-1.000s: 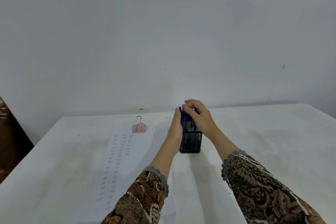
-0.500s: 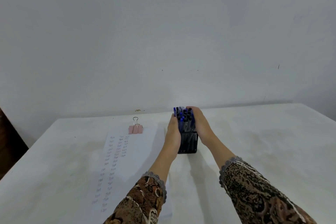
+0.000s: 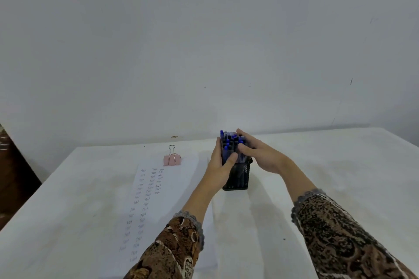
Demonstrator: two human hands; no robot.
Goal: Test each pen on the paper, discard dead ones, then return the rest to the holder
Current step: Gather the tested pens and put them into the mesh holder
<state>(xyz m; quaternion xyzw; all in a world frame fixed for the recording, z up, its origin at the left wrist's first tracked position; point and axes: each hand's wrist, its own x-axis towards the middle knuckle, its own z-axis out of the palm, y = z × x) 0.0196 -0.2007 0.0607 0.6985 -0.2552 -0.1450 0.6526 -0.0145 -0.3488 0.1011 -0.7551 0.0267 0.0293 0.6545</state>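
Both hands are on the pens [image 3: 230, 142], a thick bundle standing upright in the mesh holder [image 3: 238, 176] on the table [image 3: 328, 176], just right of the paper [image 3: 158, 188]. The left hand [image 3: 218, 167] wraps them, thumb curled across the front. The right hand [image 3: 263, 156] cups the other side, fingers curled round the tops. Light, slick, loose barrels, I'd say: squeeze the bundle low near the rim, or strays slide out.
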